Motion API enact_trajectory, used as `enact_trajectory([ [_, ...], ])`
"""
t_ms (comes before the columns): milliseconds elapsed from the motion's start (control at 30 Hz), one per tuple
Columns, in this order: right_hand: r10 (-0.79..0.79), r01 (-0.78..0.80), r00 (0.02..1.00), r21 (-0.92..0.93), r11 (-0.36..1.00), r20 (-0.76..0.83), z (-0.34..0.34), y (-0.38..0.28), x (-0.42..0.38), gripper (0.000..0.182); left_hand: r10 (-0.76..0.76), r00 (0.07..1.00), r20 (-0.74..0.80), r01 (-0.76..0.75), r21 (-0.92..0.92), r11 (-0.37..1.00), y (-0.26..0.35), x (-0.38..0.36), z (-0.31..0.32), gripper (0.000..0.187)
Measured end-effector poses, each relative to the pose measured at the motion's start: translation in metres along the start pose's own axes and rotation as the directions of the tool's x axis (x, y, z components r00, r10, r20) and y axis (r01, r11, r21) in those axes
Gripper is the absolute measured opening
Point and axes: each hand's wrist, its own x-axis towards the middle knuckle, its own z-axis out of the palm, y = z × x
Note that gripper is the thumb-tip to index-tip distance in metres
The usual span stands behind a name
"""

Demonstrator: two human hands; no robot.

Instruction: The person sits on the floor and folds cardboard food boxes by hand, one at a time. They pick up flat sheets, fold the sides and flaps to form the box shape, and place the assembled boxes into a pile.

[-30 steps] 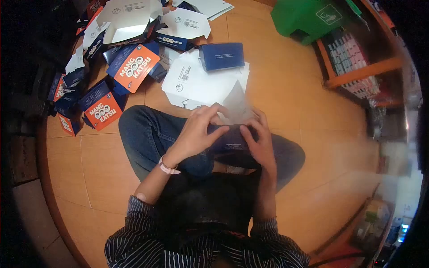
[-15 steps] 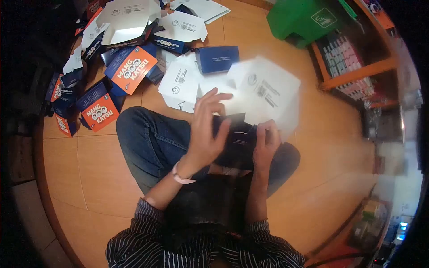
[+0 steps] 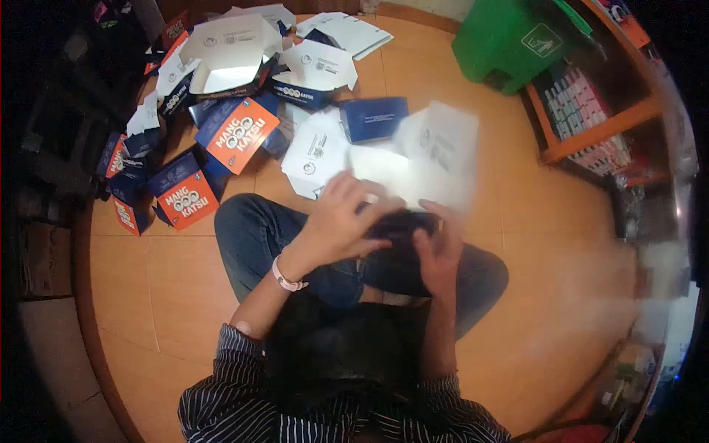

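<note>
I sit cross-legged on an orange tiled floor. Both hands work a flat cardboard box blank (image 3: 436, 151) over my lap; it is white inside and dark blue outside, and blurred with motion. My left hand (image 3: 336, 221) presses on top of its dark blue part with fingers curled over it. My right hand (image 3: 437, 247) grips the same blank from the right side, thumb on the blue panel. The white flap stands up beyond my fingers.
A heap of folded blue-and-orange "Mang Katsu" boxes (image 3: 240, 133) lies on the floor at far left. Flat white blanks (image 3: 317, 151) and a blue box (image 3: 373, 118) lie ahead of my knees. A green bin (image 3: 517, 40) and an orange shelf (image 3: 591, 125) stand at right.
The white flap swung up and opened out, then came lower and nearer. My left hand lifted open, then came down over the blue panel. The view shifted slightly.
</note>
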Motion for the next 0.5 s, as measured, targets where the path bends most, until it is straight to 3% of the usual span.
enact_trajectory([
  [33, -0.143, 0.145, 0.989, -0.043, 0.989, 0.033, 0.004, -0.007, 0.003, 0.021, -0.005, 0.997, -0.076, 0.013, 0.105, 0.994, -0.007, 0.002, -0.008, 0.055],
  [100, -0.148, 0.111, 0.981, 0.264, 0.958, 0.126, -0.001, -0.034, 0.002, 0.033, 0.034, 0.956, -0.29, 0.057, 0.299, 0.953, -0.034, 0.013, -0.03, 0.048],
  [133, -0.141, 0.108, 0.984, 0.265, 0.958, 0.108, 0.0, -0.037, 0.002, 0.033, 0.118, 0.923, -0.367, 0.051, 0.419, 0.907, -0.071, 0.02, -0.04, 0.046],
  [167, -0.138, 0.102, 0.986, 0.315, 0.944, 0.095, -0.017, -0.039, -0.009, 0.034, 0.205, 0.877, -0.434, 0.139, 0.638, 0.757, -0.078, 0.037, -0.066, 0.046],
  [200, -0.136, 0.099, 0.988, 0.363, 0.926, 0.077, -0.033, -0.044, -0.027, 0.036, 0.162, 0.851, -0.5, 0.239, 0.643, 0.728, -0.101, 0.049, -0.089, 0.048],
  [233, -0.138, 0.102, 0.989, 0.411, 0.906, 0.058, -0.029, -0.049, -0.028, 0.037, 0.243, 0.793, -0.559, 0.373, 0.76, 0.532, -0.129, 0.062, -0.104, 0.063],
  [267, -0.145, 0.11, 0.989, 0.456, 0.883, 0.042, -0.062, -0.049, -0.04, 0.038, 0.162, 0.761, -0.628, 0.517, 0.739, 0.432, -0.152, 0.071, -0.118, 0.078],
  [300, -0.152, 0.117, 0.988, 0.501, 0.857, 0.029, -0.073, -0.054, -0.054, 0.04, 0.161, 0.733, -0.66, 0.547, 0.714, 0.438, -0.156, 0.078, -0.127, 0.084],
  [367, -0.168, 0.131, 0.986, 0.586, 0.799, 0.009, -0.036, -0.066, -0.041, 0.042, 0.138, 0.753, -0.643, 0.521, 0.711, 0.472, -0.174, 0.078, -0.122, 0.083],
  [433, -0.181, 0.135, 0.983, 0.67, 0.73, -0.001, -0.09, -0.061, -0.055, 0.045, 0.017, 0.852, -0.523, 0.439, 0.731, 0.522, -0.17, 0.068, -0.088, 0.082],
  [467, -0.184, 0.134, 0.983, 0.713, 0.689, -0.006, -0.07, -0.066, -0.05, 0.046, 0.008, 0.875, -0.484, 0.399, 0.732, 0.553, -0.187, 0.055, -0.055, 0.077],
  [500, -0.191, 0.133, 0.982, 0.754, 0.644, -0.01, -0.034, -0.068, -0.023, 0.048, -0.327, 0.883, -0.336, 0.467, 0.679, 0.566, -0.165, 0.054, -0.028, 0.071],
])
